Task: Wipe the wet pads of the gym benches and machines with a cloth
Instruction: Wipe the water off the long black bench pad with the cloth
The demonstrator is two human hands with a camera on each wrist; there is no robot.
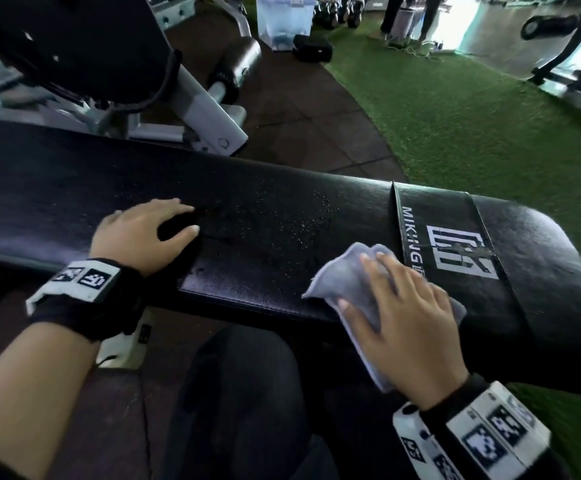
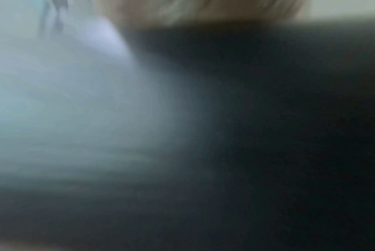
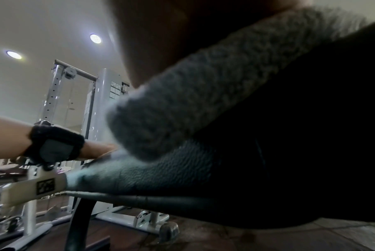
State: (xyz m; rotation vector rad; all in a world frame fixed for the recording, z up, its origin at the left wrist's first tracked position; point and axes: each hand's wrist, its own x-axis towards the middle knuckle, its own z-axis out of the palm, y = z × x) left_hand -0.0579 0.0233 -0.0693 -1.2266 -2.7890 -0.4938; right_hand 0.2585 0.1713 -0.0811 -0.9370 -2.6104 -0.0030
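A long black bench pad (image 1: 116,188) runs across the head view, with water droplets (image 1: 296,220) speckling its middle. My right hand (image 1: 407,306) lies flat with straight fingers on a folded grey cloth (image 1: 342,278), pressing it onto the pad beside the white logo panel (image 1: 455,251). In the right wrist view the cloth (image 3: 192,95) fills the centre on top of the pad (image 3: 152,178). My left hand (image 1: 143,230) rests on the pad to the left, fingers lightly bent and holding nothing. The left wrist view is a blur of dark pad (image 2: 268,135).
Behind the bench stands a white-framed machine (image 1: 199,109) with a black roller pad (image 1: 237,64). A clear plastic bin (image 1: 282,19) and a black case (image 1: 311,48) sit on the floor beyond. Green turf (image 1: 472,109) lies right. My dark-trousered knee (image 1: 240,393) is below the bench.
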